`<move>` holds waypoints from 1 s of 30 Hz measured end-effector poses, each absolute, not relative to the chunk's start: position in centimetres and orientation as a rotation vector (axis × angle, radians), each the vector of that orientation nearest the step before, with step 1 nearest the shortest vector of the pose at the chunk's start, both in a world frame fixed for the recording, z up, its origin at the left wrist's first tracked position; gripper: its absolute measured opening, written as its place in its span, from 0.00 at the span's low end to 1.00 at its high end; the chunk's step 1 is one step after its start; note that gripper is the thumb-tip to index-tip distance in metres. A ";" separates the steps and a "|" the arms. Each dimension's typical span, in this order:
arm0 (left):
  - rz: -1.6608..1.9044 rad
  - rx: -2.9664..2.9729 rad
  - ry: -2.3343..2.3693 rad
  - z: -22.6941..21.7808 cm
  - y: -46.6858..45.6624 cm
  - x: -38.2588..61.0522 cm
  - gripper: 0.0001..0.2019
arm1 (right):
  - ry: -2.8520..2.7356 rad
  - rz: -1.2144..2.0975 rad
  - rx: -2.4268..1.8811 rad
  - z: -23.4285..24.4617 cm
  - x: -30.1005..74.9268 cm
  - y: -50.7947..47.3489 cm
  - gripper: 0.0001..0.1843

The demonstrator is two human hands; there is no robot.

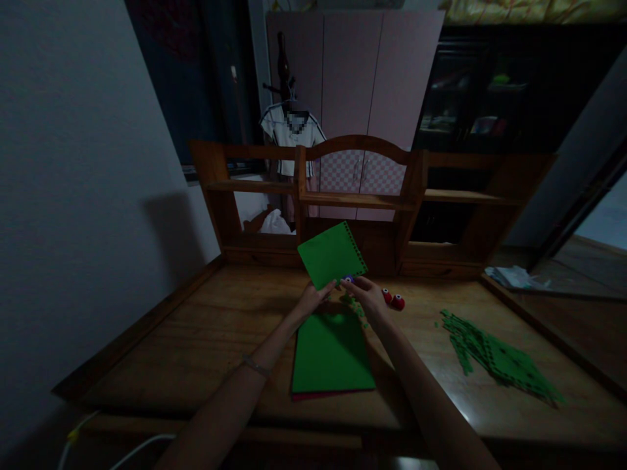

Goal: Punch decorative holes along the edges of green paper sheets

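A green sheet of paper (327, 253), tilted above the desk, has a row of small holes along its right edge. My left hand (312, 301) pinches its lower edge. At the sheet's lower right corner, my right hand (370, 301) closes around a small blue craft punch (348, 279), partly hidden by the fingers. Two red craft punches (398, 302) stand just right of that hand. Below both hands lies a stack of green paper (333, 356) with a red layer under it. Green paper bits (360, 312) are scattered behind the stack.
Cut green strips and punched pieces (494, 352) lie heaped on the right of the wooden desk (206, 326). A wooden shelf unit (357, 201) rises along the desk's back edge. White cables (142, 450) hang at the front left. The room is dim.
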State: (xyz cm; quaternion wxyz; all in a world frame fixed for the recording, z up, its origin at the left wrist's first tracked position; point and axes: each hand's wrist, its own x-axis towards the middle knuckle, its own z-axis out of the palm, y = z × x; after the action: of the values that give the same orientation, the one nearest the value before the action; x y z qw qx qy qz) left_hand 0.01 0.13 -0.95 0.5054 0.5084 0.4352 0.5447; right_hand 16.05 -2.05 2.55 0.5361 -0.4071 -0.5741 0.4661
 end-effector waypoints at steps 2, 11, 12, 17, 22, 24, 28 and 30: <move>1.297 1.241 1.037 -1.2 0.3 0.0 0.22 | -1.363 1.090 -0.978 2.3 16.1 -1.9 0.21; 1.259 1.230 1.072 -1.2 0.4 -0.3 0.23 | -1.307 1.115 -0.971 2.1 15.6 -2.0 0.23; 1.257 1.232 1.074 -1.2 0.4 -0.3 0.23 | -1.300 1.127 -0.970 2.2 15.6 -2.0 0.24; 1.248 1.219 1.101 -1.3 0.5 -0.4 0.22 | -1.289 1.168 -0.935 2.3 15.5 -2.0 0.23; 1.260 1.236 1.069 -1.0 0.1 -0.4 0.21 | -1.305 1.169 -0.957 2.3 15.6 -2.0 0.22; 1.262 1.249 1.068 -0.8 -0.1 -0.4 0.21 | -1.313 1.167 -0.933 2.3 15.7 -2.0 0.22; 1.252 1.240 1.083 -0.8 -0.1 -0.4 0.22 | -1.327 1.161 -0.925 2.0 15.9 -1.9 0.23; 1.259 1.238 1.082 -0.9 0.0 -0.3 0.22 | -1.327 1.151 -0.935 1.9 15.9 -1.8 0.23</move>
State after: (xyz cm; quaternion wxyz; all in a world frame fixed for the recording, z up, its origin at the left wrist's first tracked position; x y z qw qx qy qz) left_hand -0.34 0.01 -0.94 0.5102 0.5142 0.4496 0.5227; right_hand 15.94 -1.84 1.85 0.5445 -0.3941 -0.5594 0.4850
